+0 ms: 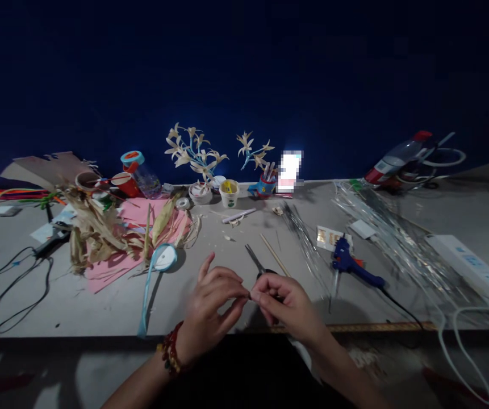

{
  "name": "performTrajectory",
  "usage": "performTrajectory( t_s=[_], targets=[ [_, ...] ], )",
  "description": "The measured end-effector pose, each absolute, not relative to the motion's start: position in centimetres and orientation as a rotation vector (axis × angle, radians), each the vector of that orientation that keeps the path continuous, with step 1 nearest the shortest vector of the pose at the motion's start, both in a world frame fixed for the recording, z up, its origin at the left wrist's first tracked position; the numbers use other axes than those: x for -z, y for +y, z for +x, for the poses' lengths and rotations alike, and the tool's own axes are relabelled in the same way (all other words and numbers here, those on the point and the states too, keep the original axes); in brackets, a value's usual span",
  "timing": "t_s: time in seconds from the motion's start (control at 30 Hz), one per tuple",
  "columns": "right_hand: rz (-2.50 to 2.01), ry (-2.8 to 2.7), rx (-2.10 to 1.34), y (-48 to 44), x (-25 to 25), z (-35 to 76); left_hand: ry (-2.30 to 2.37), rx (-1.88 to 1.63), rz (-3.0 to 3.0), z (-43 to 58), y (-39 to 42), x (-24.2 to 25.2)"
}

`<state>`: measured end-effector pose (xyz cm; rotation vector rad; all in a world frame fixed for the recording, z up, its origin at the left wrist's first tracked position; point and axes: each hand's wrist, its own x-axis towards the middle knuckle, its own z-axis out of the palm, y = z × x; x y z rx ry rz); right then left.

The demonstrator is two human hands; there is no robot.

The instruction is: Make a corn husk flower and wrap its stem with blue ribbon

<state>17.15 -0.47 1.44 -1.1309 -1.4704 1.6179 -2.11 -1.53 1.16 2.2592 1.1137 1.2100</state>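
Observation:
Over the table's front edge, my left hand (218, 298) and my right hand (284, 301) meet at the fingertips. Both are closed in a pinch, thumb against forefinger, while the left little finger sticks up. A tiny dark thing shows at the point where they meet, too small to name. Scissors (256, 258) lie just beyond my right hand, blades pointing away, their handles partly hidden behind it. A thin wooden stick (275, 254) rests beside them. To the left of my left hand is a roll of light-blue tape (164, 258) with its loose end trailing to the table edge.
Dried corn husks (99, 227) lie over pink paper (110, 267) on the left. Husk flowers on blue stems (193, 150) stand at the back near a paper cup (229, 193). Rightward are thin wires (304, 238), a blue glue gun (355, 267), a power strip (468, 264) and a bottle (397, 159).

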Motion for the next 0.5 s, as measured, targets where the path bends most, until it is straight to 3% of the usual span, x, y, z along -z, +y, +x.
performTrajectory(
  t_s=[0.5],
  targets=[
    [-1.101, -1.372, -1.636, -0.93, -0.87, 17.24, 1.064, -1.28, 2.196, -1.86, -1.5, -1.4]
  ],
)
